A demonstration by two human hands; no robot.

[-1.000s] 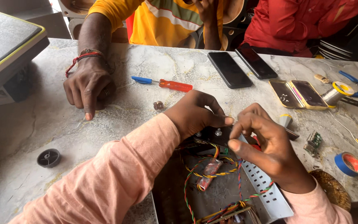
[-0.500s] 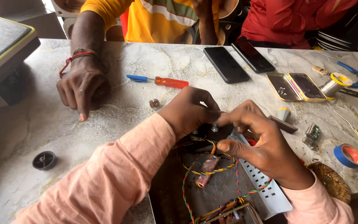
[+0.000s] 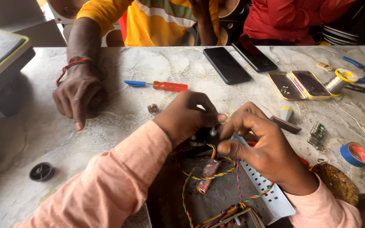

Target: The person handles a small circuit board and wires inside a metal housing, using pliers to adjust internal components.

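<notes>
My left hand (image 3: pixel 189 115) and my right hand (image 3: pixel 260 143) meet over a small dark part with metal posts (image 3: pixel 208 133) at the top of an opened grey metal device (image 3: pixel 229 190). Both hands pinch that part between fingertips. Twisted coloured wires (image 3: pixel 199 177) and a reddish cylinder component (image 3: pixel 208 172) hang below it inside the device. My peach sleeves cover both forearms.
Another person's hand (image 3: pixel 77 93) with a red wrist thread rests on the marble table (image 3: pixel 30 135). Nearby lie a blue-and-orange screwdriver (image 3: pixel 157 85), two black phones (image 3: pixel 227 65), a blue tape roll (image 3: pixel 356 153), a solder spool (image 3: pixel 342 79), a small green board (image 3: pixel 317 133) and a black cap (image 3: pixel 42 171).
My right hand has closed in on the dark part, its fingers now meeting my left hand's. The other person's hand stays put.
</notes>
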